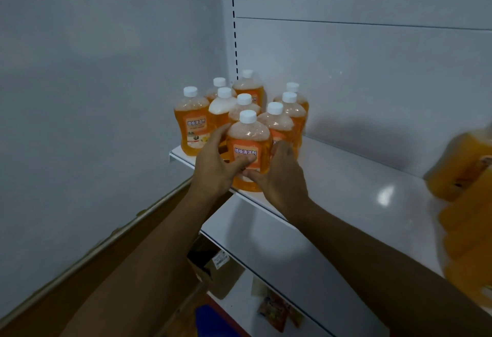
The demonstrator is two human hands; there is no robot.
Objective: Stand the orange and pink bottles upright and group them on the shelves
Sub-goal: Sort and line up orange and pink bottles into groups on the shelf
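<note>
Nine or so orange bottles [277,123] stand capped and upright in a cluster at the left end of the shelf [346,177], and I have both hands on the front bottle [249,147], which stands at the very lip of the shelf. My left hand [213,166] has its fingers [221,134] clamped around the bottle's left flank, thumb across the label; my right hand [282,177] presses in from the right side, gripping low. Filled nearly to the neck, it should feel heavy and bottom-weighted, and the clear plastic probably gives a little and slides under a loose grip. I judge the waist over the label is the surest hold. The shelf is smooth, glossy white metal, so a bottle will skid easily when nudged. Room is tight on the left by the grey wall [93,97], open on the right. More orange bottles [463,190] blur at the right edge; I see no pink ones.
</note>
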